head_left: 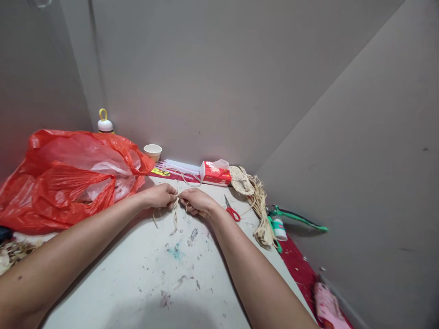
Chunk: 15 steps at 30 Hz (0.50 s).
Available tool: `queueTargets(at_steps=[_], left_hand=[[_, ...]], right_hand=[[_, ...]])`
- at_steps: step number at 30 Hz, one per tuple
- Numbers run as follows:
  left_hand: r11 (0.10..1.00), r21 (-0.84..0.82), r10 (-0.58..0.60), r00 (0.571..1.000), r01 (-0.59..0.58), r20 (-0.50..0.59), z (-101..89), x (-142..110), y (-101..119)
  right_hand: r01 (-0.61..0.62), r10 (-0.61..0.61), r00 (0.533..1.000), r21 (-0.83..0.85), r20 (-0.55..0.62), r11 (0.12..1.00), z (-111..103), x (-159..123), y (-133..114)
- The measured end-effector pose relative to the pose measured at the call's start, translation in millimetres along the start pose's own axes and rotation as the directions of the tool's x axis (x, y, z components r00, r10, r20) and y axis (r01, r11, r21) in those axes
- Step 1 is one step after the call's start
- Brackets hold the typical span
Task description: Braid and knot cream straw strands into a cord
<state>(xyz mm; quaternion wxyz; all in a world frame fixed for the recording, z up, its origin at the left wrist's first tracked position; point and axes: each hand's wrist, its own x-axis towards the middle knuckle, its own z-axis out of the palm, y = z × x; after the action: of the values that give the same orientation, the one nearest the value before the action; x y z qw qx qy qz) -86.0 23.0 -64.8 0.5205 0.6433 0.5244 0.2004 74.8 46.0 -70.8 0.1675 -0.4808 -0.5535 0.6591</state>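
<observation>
Strands of pale raffia point(176, 214) run between my two hands over the white board, with loose ends hanging down and one sticking up. My left hand point(161, 195) pinches the raffia from the left, fingers closed. From the right, my right hand point(197, 201) also grips it, its fingertips almost meeting the left ones. What exactly the strands form between the fingertips is too small to make out. Just right of my right hand lie scissors point(233, 213) with red handles. Beyond them sit a coiled raffia piece point(242, 180) and a bundle of raffia point(262, 219).
A big red plastic bag point(68, 178) fills the left side. Along the back stand a bottle point(105, 125), a paper cup point(152, 151) and a red tissue pack point(215, 173). Green-handled pliers-like cutters point(302, 218) and a small white-green container point(279, 229) lie right. Grey walls enclose the table.
</observation>
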Motion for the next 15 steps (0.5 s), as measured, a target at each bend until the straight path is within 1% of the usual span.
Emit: queueTargets(at_steps=[3,6,8,10,12,15], left_hand=[[0.999,-0.049,-0.006,0.998,0.009,0.063,-1.3,-4.9,6.1],[0.980,-0.187,-0.056,0.997,0.067,0.062,2.6,-7.8,9.8],[0.957,-0.268,-0.104,0.994,0.111,0.041,8.3,-8.3,10.8],[0.940,-0.312,-0.142,0.990,0.141,0.020,15.9,-8.6,11.6],[0.940,-0.311,-0.153,0.988,0.143,-0.009,24.1,-9.2,12.2],[0.960,-0.257,-0.135,0.988,0.110,-0.078,34.7,-10.5,12.2]], right_hand=[[0.006,-0.005,0.999,0.012,-0.035,1.000,5.5,0.7,0.4],[-0.008,0.011,0.998,0.046,-0.055,0.999,10.3,-0.8,-1.3],[-0.015,0.020,0.998,0.092,-0.056,0.996,12.2,-2.7,-2.7],[-0.007,0.014,0.999,0.135,-0.052,0.991,12.7,-4.5,-3.3],[0.003,0.004,0.999,0.160,-0.045,0.987,11.7,-5.6,-2.8],[0.012,-0.011,1.000,0.202,-0.006,0.979,8.6,-5.2,-0.1]])
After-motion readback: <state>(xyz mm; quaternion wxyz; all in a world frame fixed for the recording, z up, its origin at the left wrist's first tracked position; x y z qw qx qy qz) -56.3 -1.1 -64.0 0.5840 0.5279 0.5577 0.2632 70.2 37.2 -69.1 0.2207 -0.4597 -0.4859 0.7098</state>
